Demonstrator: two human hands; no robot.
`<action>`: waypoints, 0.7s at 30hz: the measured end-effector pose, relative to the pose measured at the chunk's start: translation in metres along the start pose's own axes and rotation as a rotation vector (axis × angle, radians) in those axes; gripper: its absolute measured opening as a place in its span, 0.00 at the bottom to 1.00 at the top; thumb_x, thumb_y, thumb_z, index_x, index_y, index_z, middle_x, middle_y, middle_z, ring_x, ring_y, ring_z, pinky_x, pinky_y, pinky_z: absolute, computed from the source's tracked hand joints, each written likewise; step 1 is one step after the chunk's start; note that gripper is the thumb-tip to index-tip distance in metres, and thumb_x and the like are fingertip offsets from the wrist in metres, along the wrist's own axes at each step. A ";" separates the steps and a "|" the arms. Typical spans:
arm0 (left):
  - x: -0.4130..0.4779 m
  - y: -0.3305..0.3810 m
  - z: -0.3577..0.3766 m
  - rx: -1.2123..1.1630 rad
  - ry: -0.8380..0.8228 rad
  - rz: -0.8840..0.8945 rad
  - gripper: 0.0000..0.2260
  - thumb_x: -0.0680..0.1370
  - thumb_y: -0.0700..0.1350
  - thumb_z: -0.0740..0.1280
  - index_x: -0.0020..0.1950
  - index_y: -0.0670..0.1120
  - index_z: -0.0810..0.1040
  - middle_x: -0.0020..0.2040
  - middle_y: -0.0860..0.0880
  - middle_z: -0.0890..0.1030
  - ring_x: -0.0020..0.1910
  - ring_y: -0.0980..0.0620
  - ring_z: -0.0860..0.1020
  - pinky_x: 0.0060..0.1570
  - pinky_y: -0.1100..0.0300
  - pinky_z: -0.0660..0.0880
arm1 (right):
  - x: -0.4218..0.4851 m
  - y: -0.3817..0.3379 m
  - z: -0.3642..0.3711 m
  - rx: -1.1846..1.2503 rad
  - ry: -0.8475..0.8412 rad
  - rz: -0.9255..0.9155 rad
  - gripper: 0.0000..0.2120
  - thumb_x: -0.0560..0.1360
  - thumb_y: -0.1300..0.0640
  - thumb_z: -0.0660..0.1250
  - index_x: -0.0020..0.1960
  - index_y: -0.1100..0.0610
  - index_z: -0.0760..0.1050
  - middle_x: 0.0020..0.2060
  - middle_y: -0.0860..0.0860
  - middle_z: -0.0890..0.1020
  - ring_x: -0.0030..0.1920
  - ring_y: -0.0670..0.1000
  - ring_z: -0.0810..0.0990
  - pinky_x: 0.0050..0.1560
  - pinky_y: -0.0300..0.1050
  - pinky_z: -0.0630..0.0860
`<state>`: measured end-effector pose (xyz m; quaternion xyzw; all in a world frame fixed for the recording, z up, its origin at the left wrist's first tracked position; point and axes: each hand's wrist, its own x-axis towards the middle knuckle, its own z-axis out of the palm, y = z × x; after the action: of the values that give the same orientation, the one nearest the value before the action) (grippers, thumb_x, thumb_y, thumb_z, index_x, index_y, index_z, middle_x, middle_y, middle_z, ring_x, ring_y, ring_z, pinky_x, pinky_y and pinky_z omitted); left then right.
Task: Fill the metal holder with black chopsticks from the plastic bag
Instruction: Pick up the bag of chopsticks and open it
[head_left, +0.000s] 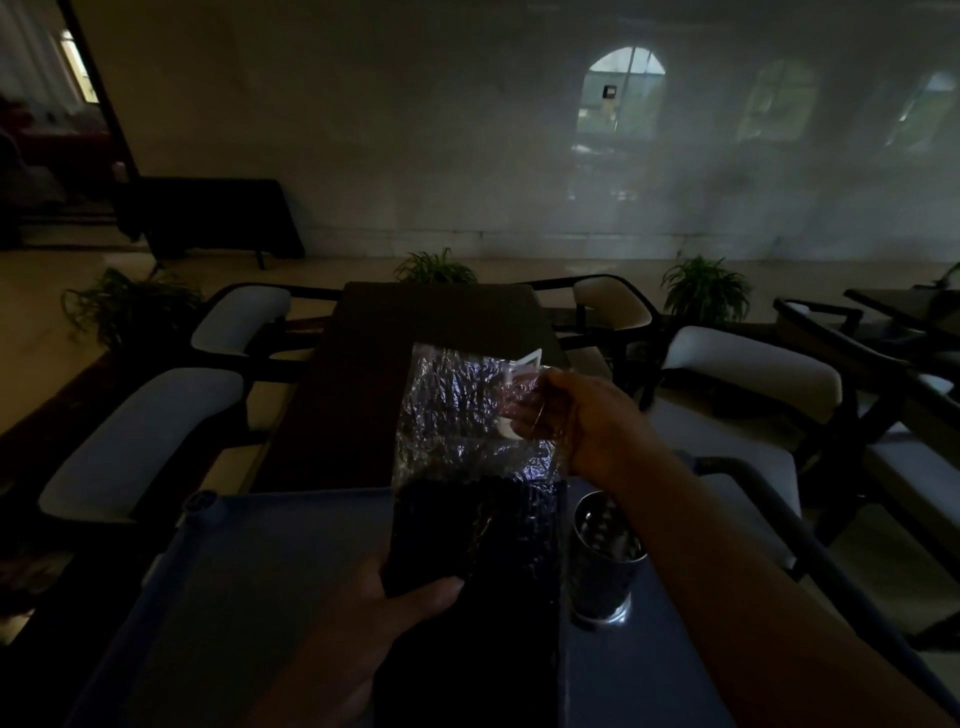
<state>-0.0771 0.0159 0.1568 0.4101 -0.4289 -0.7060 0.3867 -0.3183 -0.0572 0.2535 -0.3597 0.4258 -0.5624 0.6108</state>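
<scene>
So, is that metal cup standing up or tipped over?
Upright: the metal holder stands on its base on the blue surface, mouth facing up.

- A clear crinkled plastic bag (467, 410) is held upright above the near blue plastic cart top (260, 571), with the bundle of black chopsticks (467, 540) in its lower half.
- The left hand (400, 597) grips the bag's lower part from the left; the right hand (576, 415) pinches its upper right edge.
- A perforated metal holder (605, 561) stands on the cart top just right of the bag, under the right forearm.
- A long dark table (405, 364) lies behind the cart top, with white-cushioned chairs (150, 441) along both sides.
- Several green potted plants (704, 288) sit on the floor behind the table.
</scene>
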 end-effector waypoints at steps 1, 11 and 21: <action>0.001 0.000 -0.001 -0.001 0.012 -0.011 0.28 0.58 0.41 0.83 0.56 0.45 0.81 0.50 0.42 0.86 0.48 0.44 0.85 0.39 0.55 0.81 | 0.000 0.001 0.001 0.000 -0.001 -0.004 0.14 0.83 0.56 0.55 0.52 0.64 0.76 0.40 0.58 0.87 0.42 0.55 0.87 0.36 0.45 0.82; 0.003 0.005 -0.004 -0.086 0.069 0.027 0.25 0.57 0.42 0.80 0.53 0.43 0.83 0.46 0.40 0.86 0.44 0.40 0.85 0.41 0.50 0.80 | -0.049 0.061 -0.008 0.038 -0.188 0.137 0.31 0.71 0.42 0.69 0.68 0.59 0.73 0.64 0.61 0.79 0.65 0.60 0.78 0.60 0.56 0.77; 0.009 -0.015 0.019 -0.071 0.046 0.009 0.23 0.67 0.46 0.78 0.61 0.48 0.80 0.55 0.41 0.84 0.54 0.39 0.83 0.58 0.40 0.76 | -0.093 0.111 -0.005 0.128 -0.037 0.111 0.22 0.63 0.61 0.78 0.56 0.63 0.80 0.53 0.64 0.84 0.52 0.62 0.84 0.49 0.51 0.82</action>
<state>-0.1010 0.0182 0.1463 0.4100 -0.3963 -0.7096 0.4139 -0.2812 0.0474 0.1604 -0.3058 0.3969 -0.5471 0.6705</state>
